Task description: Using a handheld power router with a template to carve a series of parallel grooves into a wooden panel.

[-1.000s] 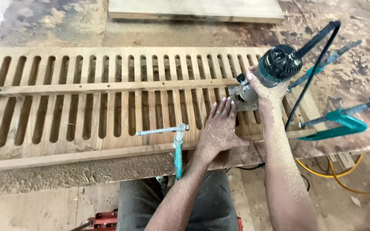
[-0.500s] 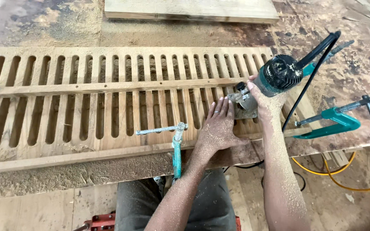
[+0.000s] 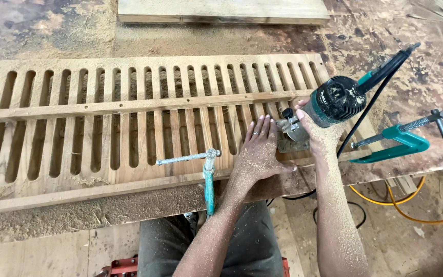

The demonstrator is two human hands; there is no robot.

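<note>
A woodworking workshop. Sawdust coats the worn wooden counter, where a long slotted wooden panel is pinned by a teal metal bar clamp at six o'clock and another teal clamp at three o'clock. A teal-and-black handheld electric trim router rests on the panel.
</note>
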